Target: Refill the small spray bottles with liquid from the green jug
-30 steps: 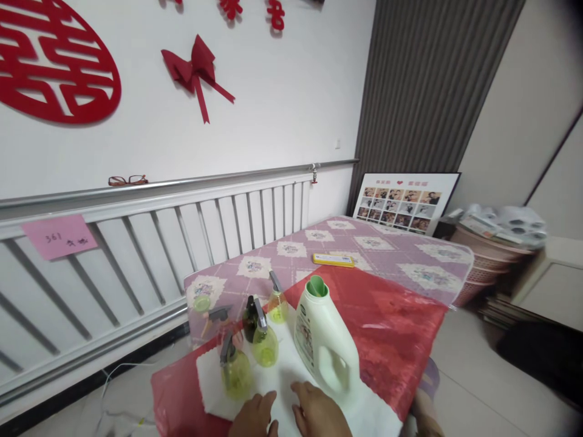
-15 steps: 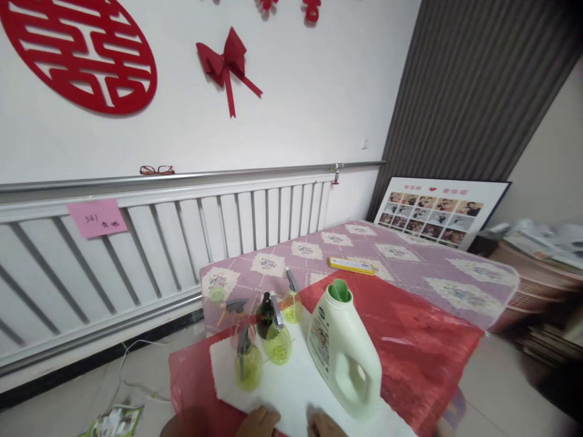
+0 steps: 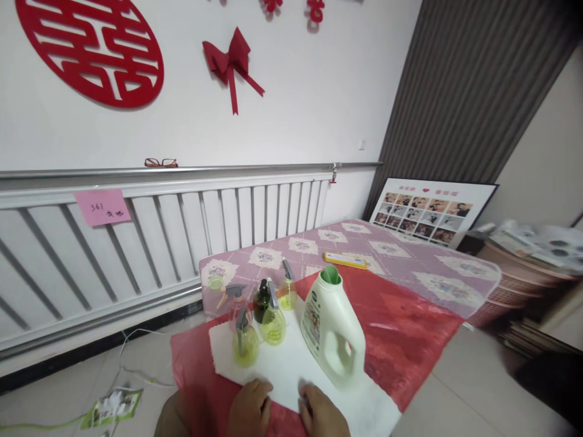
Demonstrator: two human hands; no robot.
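Sheet [image 3: 291,370], white, lies flat before me with its near edge at my fingers. My left hand [image 3: 250,405] sits at that edge with the fingers loosely curled, and my right hand [image 3: 322,411] does the same a little apart from it. I cannot tell whether either one pinches the edge; what lies under my fingers is hidden.

Just beyond my left hand, a yellow bottle [image 3: 246,347] with a grey trigger stands upright on the sheet. Close behind it are a second yellow bottle [image 3: 274,328], a dark bottle [image 3: 262,305] and a pink bottle [image 3: 237,315], all grouped tightly; I cannot tell which of them touch. Farther back stands an orange-tinted bottle [image 3: 288,298], yellowish low down.

Beyond my right hand the pale jug [image 3: 325,328] stands upright on the sheet, label to the left, handle to the right, a green spout [image 3: 331,277] in its mouth.

Beneath the sheet spreads red film [image 3: 401,346], partly over the purple tablecloth [image 3: 392,235]. On that cloth, past the jug, lies a yellow case [image 3: 345,260].

Along the wall runs the radiator [image 3: 257,212] with a pink note [image 3: 102,208] on it, and glasses [image 3: 161,163] rest on the pipe above. A photo board [image 3: 412,212] leans behind the table's far end.
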